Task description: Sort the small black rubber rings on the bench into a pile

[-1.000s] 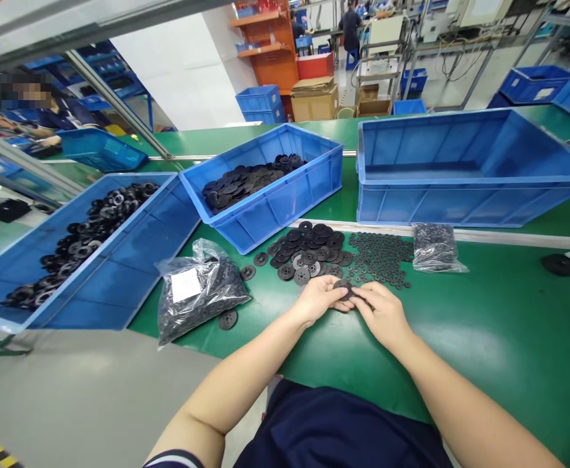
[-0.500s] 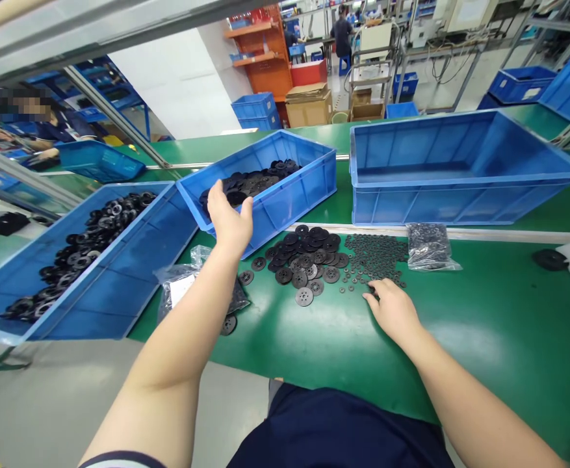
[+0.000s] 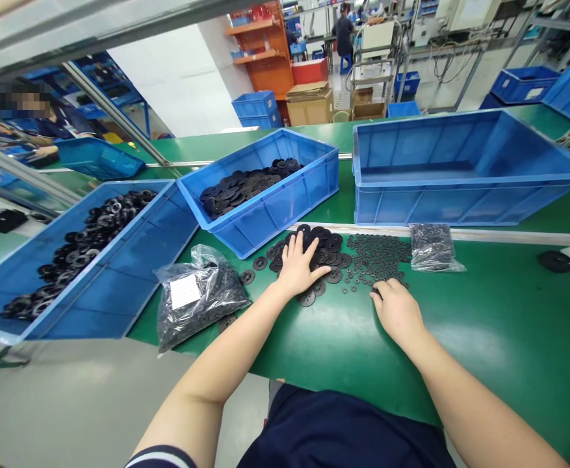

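My left hand point(image 3: 298, 265) lies with spread fingers over a pile of flat black discs point(image 3: 333, 244), each with small holes through it; the palm covers part of the pile. At the near edge of a spread of small dark rings point(image 3: 379, 253), my right hand point(image 3: 398, 307) has thumb and fingertips drawn together. A dark bit shows at those fingertips, too small to make out. Behind the pile, a tilted blue bin point(image 3: 285, 209) holds more black discs point(image 3: 246, 185). A clear bag of dark small parts point(image 3: 216, 296) with a white label lies left of my left forearm.
A long blue bin point(image 3: 114, 292) of black ring-shaped parts point(image 3: 94, 234) stands at the left. At the back right is a large blue bin point(image 3: 460, 201), with a small clear bag of parts point(image 3: 431, 247) before it. Across the bench at far left, a person point(image 3: 65, 123) sits.
My left hand has come from the disc bin, rightward and down onto the disc pile, its fingers spread. My right hand has barely moved at the edge of the rings.
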Demonstrator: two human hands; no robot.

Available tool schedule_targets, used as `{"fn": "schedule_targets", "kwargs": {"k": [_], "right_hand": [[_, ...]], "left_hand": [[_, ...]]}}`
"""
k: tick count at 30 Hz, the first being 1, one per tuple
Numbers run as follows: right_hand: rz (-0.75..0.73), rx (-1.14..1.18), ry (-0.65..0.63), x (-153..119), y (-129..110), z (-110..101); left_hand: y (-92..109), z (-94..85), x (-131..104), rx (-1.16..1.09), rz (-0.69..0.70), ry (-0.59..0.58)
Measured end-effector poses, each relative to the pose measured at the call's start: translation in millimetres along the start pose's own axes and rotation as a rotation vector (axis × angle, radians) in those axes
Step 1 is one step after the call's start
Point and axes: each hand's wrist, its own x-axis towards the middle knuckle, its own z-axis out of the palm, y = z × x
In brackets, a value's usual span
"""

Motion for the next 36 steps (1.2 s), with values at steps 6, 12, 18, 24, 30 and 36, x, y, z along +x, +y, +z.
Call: {"fn": "schedule_targets", "kwargs": {"k": [6, 12, 18, 24, 30, 36], "right_hand": [[-0.072, 0.033, -0.032, 1, 4, 1], [-0.050, 0.058, -0.035, 0, 3, 2], [-0.046, 0.074, -0.025, 2, 5, 5], [-0.098, 0.229, 0.104, 3, 13, 12], [-0.163, 0.464, 0.276, 6, 12, 15], [-0.190, 0.548, 0.388, 8, 2, 7]], "left_hand": [[4, 17.1, 2, 0.061, 0.050, 0.016], [-6, 24.2, -8, -0.038, 0.137, 0.237], [16, 0.6, -5, -0.372, 0.151, 0.475], [49, -12.2, 3, -1.078, -0.218, 0.459], [54, 7.5, -6, -1.846, -0.307, 0.080], [65, 21.2, -18, -1.920, -0.234, -0.140]]}}
